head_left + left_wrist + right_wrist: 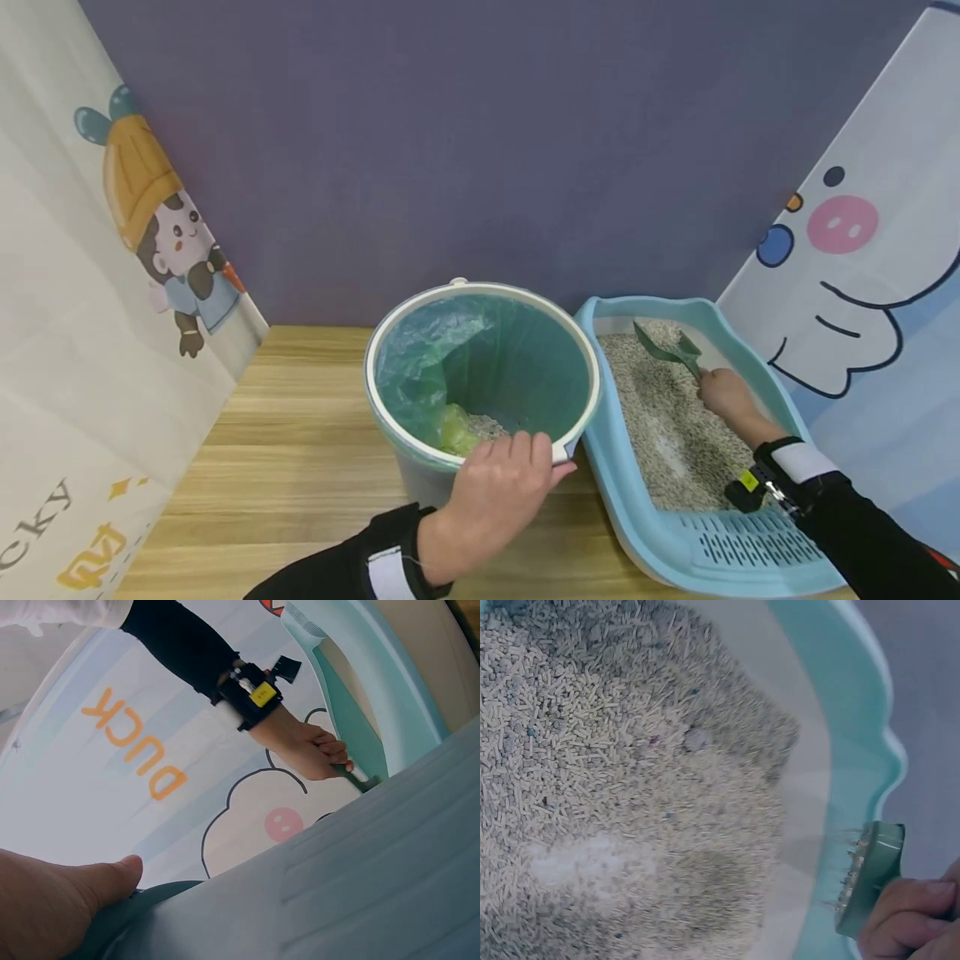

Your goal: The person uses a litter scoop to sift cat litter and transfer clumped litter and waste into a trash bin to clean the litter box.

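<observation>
My right hand (726,395) grips the handle of a green litter scoop (670,352) over the far part of a light-blue litter box (617,433). Pale pellet litter (615,742) covers the box floor, with a whitish patch in it. In the right wrist view the scoop (874,877) is tilted on edge near the box wall, light grains along its slotted side. My left hand (498,492) holds the near rim of a trash bin (378,367), fingers curled over it. A green bag lines the bin; some litter and a yellow-green crumpled piece (456,429) lie inside.
Bin and litter box stand side by side on a wood-grain surface (300,442). Behind them rises a dark grey-blue wall (487,150). Printed cartoon panels flank both sides, the right one (885,275) close to the box. A slotted ledge (757,542) forms the box's near end.
</observation>
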`<state>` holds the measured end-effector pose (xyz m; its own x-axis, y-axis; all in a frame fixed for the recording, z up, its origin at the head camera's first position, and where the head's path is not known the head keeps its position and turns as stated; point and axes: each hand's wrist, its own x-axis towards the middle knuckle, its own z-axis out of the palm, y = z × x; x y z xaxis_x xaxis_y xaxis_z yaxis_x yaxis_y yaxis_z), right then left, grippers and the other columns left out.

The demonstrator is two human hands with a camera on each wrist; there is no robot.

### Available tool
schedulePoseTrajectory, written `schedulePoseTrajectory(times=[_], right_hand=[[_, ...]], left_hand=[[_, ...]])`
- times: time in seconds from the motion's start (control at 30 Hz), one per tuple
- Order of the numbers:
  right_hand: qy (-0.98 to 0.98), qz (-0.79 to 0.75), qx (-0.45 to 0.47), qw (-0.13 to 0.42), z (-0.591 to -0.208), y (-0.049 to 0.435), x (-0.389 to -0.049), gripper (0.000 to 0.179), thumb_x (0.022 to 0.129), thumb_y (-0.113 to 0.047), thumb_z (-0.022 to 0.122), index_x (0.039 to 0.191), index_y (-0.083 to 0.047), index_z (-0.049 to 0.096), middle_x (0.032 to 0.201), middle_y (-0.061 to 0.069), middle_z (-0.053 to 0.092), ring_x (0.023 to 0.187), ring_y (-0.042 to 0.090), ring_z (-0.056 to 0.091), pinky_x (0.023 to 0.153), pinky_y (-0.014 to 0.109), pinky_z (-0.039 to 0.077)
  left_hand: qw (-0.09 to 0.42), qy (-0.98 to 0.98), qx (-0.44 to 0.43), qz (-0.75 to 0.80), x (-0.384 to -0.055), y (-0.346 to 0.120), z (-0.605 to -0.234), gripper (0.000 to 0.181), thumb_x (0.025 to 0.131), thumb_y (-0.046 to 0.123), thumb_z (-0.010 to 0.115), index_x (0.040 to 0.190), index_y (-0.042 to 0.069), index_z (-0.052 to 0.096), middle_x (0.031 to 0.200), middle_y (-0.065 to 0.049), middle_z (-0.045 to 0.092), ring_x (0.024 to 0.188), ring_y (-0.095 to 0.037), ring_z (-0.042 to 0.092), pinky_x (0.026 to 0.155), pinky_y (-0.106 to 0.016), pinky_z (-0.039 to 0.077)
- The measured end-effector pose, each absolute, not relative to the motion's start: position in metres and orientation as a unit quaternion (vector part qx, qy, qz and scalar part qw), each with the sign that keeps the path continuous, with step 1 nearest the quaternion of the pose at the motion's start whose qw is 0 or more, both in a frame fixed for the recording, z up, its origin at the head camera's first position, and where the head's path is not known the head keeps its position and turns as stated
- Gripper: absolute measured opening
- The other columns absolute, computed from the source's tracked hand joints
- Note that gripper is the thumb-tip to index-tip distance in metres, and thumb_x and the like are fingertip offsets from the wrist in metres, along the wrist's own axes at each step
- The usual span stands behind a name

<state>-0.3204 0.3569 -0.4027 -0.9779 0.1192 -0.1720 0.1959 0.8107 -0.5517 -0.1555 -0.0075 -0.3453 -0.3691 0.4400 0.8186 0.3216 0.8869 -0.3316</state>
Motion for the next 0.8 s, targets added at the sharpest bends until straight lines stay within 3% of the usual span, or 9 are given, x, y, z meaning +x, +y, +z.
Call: schedulePoseTrajectory(times=[0.1,0.17,0.33,0.5,0.8], right_hand=[[0.948,-0.309,0.079,0.013,-0.376,0.338,-0.292,0.052,0.100,-0.021,0.013,0.091,0.011,0.052,0.077,0.018,0.056,0.054,0.014,0.044,0.052,0.031,0.036],[0.949,-0.304,0.076,-0.018,-0.373,0.339,-0.284,0.056,0.100,-0.025,0.012,0.106,0.015,0.049,0.082,0.022,0.057,0.052,0.015,0.043,0.048,0.031,0.036],[0.951,-0.279,0.072,-0.113,-0.375,0.341,-0.271,0.056,0.101,-0.029,0.014,0.098,0.011,0.053,0.066,0.012,0.056,0.047,0.013,0.042,0.044,0.030,0.033],[0.937,-0.272,0.084,-0.203,-0.379,0.340,-0.265,0.050,0.101,-0.028,0.017,0.093,0.006,0.053,0.063,0.012,0.053,0.044,0.010,0.039,0.045,0.028,0.032],[0.918,-0.280,0.088,-0.267,-0.384,0.337,-0.259,0.046,0.101,-0.028,0.021,0.094,0.006,0.052,0.066,0.013,0.051,0.044,0.007,0.036,0.044,0.025,0.030]], left_hand=[[0.516,-0.823,-0.229,0.059,-0.156,-0.008,-0.345,0.049,0.079,0.059,0.055,0.060,0.018,0.037,0.049,0.009,0.038,0.039,-0.003,0.041,0.038,-0.016,0.028],[0.517,-0.823,-0.229,0.058,-0.156,-0.008,-0.345,0.049,0.079,0.059,0.055,0.060,0.017,0.037,0.049,0.009,0.038,0.039,-0.003,0.041,0.038,-0.016,0.028],[0.516,-0.824,-0.228,0.058,-0.156,-0.008,-0.345,0.049,0.079,0.059,0.055,0.060,0.017,0.038,0.049,0.009,0.038,0.039,-0.003,0.040,0.038,-0.016,0.028],[0.516,-0.824,-0.226,0.060,-0.156,-0.008,-0.345,0.049,0.079,0.060,0.055,0.061,0.018,0.038,0.049,0.009,0.037,0.039,-0.003,0.039,0.038,-0.016,0.026],[0.509,-0.828,-0.229,0.059,-0.154,-0.007,-0.344,0.048,0.081,0.058,0.054,0.061,0.017,0.039,0.049,0.009,0.038,0.040,-0.003,0.041,0.038,-0.017,0.026]])
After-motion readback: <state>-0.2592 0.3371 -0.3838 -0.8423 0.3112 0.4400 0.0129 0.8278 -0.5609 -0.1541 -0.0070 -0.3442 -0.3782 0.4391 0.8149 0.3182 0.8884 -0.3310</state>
